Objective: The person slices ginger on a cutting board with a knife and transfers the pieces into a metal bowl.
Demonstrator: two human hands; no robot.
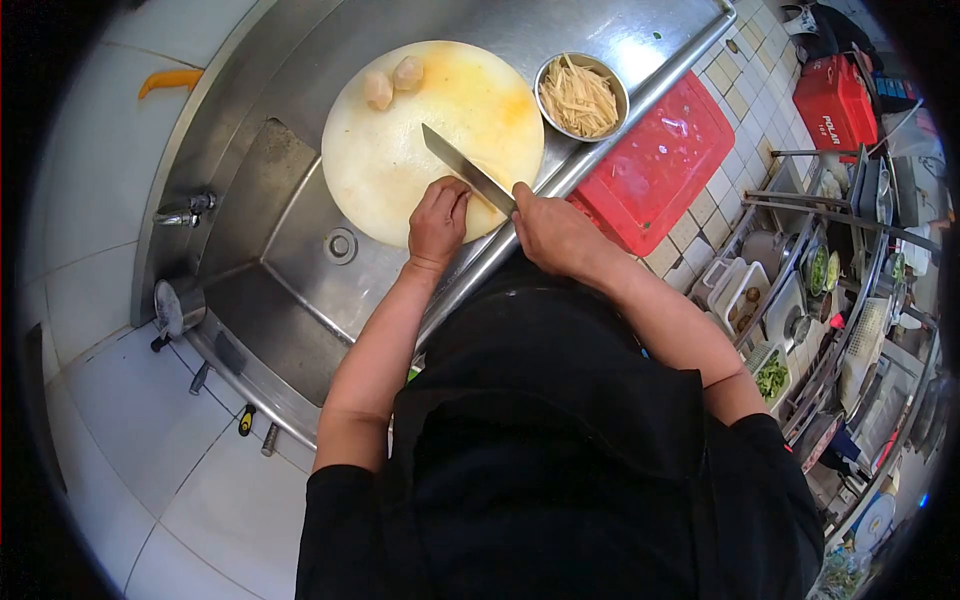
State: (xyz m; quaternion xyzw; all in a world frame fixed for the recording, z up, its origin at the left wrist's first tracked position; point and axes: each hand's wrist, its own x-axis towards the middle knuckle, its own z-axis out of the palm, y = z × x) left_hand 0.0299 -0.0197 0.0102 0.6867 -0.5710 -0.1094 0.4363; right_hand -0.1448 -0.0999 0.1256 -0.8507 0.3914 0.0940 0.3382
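A round white cutting board rests over the metal sink, stained yellow on its upper right. My right hand grips a kitchen knife, whose broad blade slants across the board toward the upper left. Close beside the blade, my left hand is closed, fingertips bent down on the board; whatever lies under them is mostly hidden. Thin pale slivers show by the blade. Two peeled, pale root-like chunks sit at the board's upper left. A round metal bowl beside the board holds pale thin-cut strips.
The sink basin with its drain lies left of the board, a tap on its far left. A red plastic lid is at the right, below the counter edge. Racks with trays of vegetables stand farther right.
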